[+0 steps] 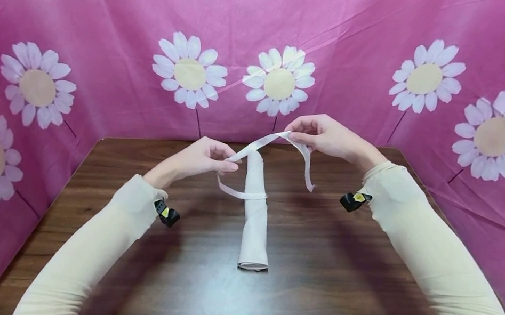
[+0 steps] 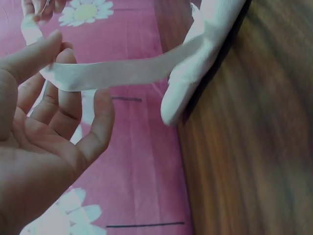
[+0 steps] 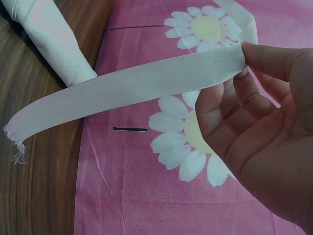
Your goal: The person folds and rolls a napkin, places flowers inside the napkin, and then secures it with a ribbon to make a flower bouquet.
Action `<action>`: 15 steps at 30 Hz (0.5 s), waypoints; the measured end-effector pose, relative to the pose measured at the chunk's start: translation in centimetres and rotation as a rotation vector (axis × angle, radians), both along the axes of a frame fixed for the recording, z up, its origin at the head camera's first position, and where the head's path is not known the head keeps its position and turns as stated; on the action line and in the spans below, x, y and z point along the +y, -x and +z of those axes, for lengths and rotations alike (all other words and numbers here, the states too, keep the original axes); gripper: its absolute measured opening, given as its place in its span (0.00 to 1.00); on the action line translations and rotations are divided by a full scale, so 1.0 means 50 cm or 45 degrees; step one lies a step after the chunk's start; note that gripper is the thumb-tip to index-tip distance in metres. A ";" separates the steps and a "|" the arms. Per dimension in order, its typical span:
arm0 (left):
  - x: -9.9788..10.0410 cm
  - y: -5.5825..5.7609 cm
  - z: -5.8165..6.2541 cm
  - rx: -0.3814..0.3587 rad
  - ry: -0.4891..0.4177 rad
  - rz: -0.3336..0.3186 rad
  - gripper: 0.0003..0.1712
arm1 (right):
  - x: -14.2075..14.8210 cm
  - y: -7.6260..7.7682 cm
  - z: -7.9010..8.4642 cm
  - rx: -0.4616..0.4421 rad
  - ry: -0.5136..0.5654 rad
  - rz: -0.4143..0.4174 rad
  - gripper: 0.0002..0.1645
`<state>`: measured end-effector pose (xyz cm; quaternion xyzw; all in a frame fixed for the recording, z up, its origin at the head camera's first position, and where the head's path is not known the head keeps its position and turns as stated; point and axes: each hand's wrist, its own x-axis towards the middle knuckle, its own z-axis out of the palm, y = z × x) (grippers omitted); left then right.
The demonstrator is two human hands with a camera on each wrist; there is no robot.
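A white rolled-up cloth [image 1: 253, 227] lies lengthwise on the wooden table, with a white fabric ribbon [image 1: 261, 141] running from its middle. My left hand [image 1: 199, 158] pinches the ribbon between thumb and fingers, left of the roll's far end. Farther right and higher, my right hand [image 1: 325, 135] pinches the same ribbon. Between the hands the ribbon spans above the roll, and its loose tail hangs from the right hand. In the right wrist view the tail's end [image 3: 17, 139] is frayed. The left wrist view shows the ribbon [image 2: 112, 74] leading from the left fingers to the roll [image 2: 195, 68].
The brown wooden table [image 1: 193, 300] reaches back to a pink curtain [image 1: 123, 10] printed with large white daisies, which surrounds it on the back and both sides. Small black wrist cameras sit at both cream sleeves [image 1: 420, 240].
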<state>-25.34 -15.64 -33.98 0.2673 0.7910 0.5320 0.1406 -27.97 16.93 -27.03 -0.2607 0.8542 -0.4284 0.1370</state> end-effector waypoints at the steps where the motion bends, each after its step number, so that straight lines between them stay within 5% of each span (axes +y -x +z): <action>1: -0.005 0.001 0.004 0.006 0.021 0.010 0.10 | 0.000 0.000 -0.001 -0.003 0.001 0.009 0.13; 9: -0.028 0.008 0.033 -0.038 0.079 0.120 0.11 | 0.003 -0.002 -0.007 -0.012 -0.025 0.027 0.13; 15: -0.043 0.011 0.046 0.087 0.151 0.170 0.12 | 0.011 0.001 -0.008 -0.005 -0.053 0.038 0.14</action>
